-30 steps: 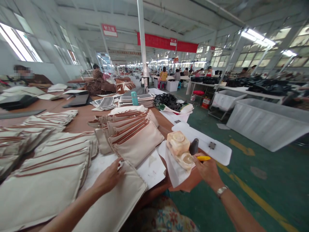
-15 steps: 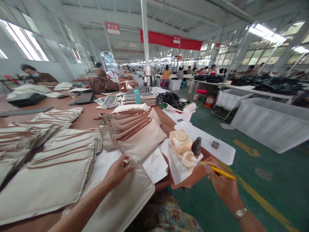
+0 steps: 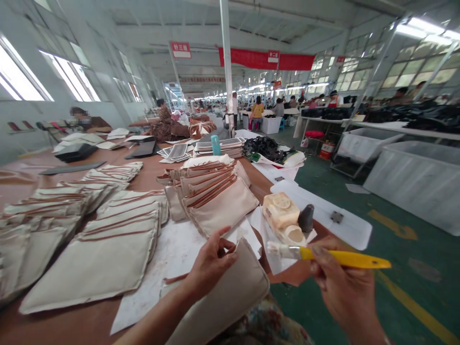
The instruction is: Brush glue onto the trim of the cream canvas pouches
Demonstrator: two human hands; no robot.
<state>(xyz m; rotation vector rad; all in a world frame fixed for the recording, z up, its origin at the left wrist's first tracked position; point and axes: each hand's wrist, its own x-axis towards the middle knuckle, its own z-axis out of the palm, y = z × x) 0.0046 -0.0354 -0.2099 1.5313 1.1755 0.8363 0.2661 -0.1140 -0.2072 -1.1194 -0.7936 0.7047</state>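
Note:
My right hand [image 3: 341,282] is closed round the yellow handle of a paintbrush [image 3: 348,259]. Its pale bristles point left, just in front of a stained plastic jug [image 3: 281,211] with a round opening, apart from it. Against the jug stands a dark cone-shaped piece [image 3: 306,218]. My left hand [image 3: 210,263] pinches the upper edge of a flat beige fabric pouch [image 3: 230,299], which slants over the table edge toward my lap. Beyond that hand leans a stack of similar pouches [image 3: 224,208] with brown trim.
More beige pouches [image 3: 97,258] overlap in rows on the brown table [image 3: 72,326] at left. White paper [image 3: 140,306] lies under the work. A white plastic lid [image 3: 345,225] juts out at right, over the green floor. Large white bins [image 3: 417,187] stand farther right.
The brush has come away from the jug's opening and swung level toward the left, its bristles now in full view. My left hand and the pouch appear farther right as the view turned left.

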